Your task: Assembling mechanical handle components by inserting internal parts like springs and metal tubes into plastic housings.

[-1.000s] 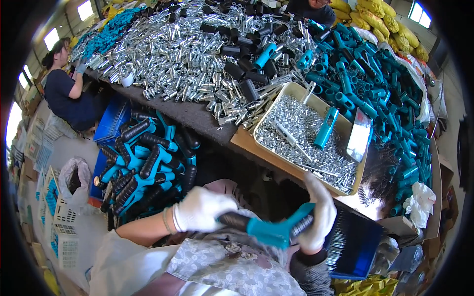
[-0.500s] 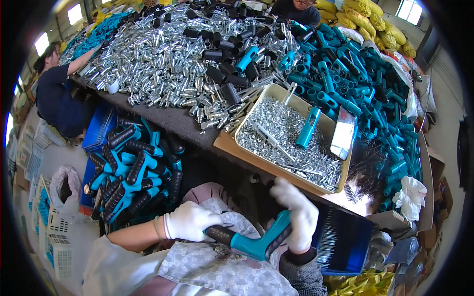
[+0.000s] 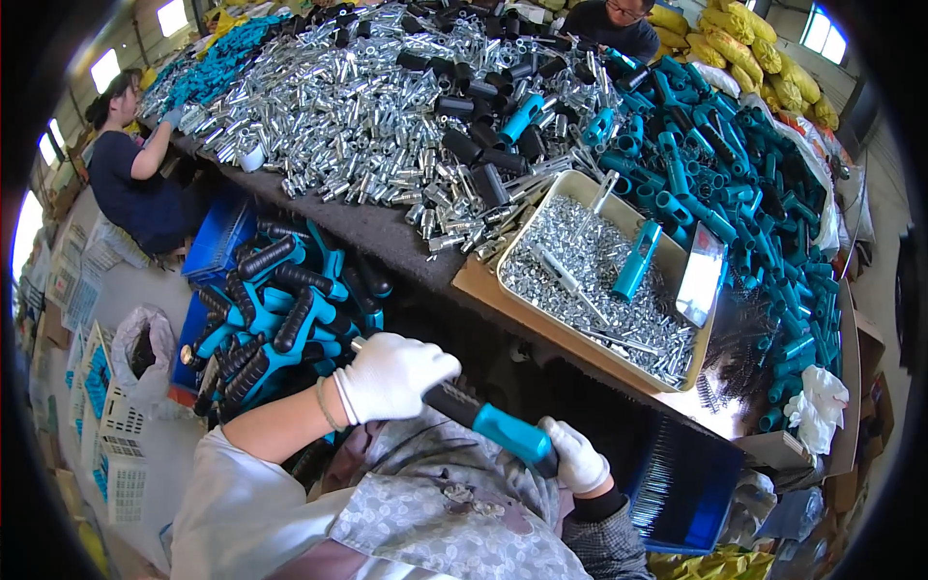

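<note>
My left hand (image 3: 394, 375), in a white glove, grips the black ribbed handle end of a tool (image 3: 483, 420) with a blue body. My right hand (image 3: 576, 456), also gloved, holds the blue end of the same tool low over my lap. The tool lies tilted, black end up left, blue end down right. Just beyond my hands a metal tray (image 3: 514, 240) of small silver screws holds one blue part (image 3: 636, 261) and a shiny scoop (image 3: 701, 275).
A long table carries a heap of silver metal parts (image 3: 358, 106), black sleeves and blue tubes (image 3: 744, 184). A blue crate of finished black-and-blue tools (image 3: 275, 319) stands at my left. One person (image 3: 130, 179) sits at left, another (image 3: 614, 24) at the far side.
Both hands have lowered the tool toward my lap. Its blue end now points down right, and my right hand has slid from on top of it to its lower end.
</note>
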`<state>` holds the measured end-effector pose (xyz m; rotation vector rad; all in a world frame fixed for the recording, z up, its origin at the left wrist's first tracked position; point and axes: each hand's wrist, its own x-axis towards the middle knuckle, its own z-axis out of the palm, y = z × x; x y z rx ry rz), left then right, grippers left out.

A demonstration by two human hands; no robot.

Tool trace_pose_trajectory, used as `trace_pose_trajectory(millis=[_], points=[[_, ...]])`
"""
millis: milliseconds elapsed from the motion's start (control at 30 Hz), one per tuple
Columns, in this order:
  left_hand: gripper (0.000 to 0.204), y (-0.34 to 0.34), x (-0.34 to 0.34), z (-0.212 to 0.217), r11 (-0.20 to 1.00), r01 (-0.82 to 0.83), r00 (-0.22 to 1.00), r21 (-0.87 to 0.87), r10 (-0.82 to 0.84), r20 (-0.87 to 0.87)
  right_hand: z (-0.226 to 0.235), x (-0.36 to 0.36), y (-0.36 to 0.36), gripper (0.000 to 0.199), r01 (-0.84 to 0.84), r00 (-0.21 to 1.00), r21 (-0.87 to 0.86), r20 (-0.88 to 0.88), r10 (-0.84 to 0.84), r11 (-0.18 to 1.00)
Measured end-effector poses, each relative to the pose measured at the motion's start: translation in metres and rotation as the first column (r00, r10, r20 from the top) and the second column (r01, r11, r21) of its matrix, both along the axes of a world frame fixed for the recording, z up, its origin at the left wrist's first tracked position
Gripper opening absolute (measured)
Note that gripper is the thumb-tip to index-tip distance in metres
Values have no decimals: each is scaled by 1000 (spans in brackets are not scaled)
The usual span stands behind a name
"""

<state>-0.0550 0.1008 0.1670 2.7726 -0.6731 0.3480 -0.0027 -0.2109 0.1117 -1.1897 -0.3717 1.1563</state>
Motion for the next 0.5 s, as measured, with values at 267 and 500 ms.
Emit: trace_pose_trajectory(millis=[267,500], points=[[34,-3,99,33,992,-122,946,-43,129,298,40,11,51,55,122,992,120,26,-126,985],[31,57,175,30,834,-551,833,-7,549,-70,34,-7,61,44,219,929,126,275,-247,967]])
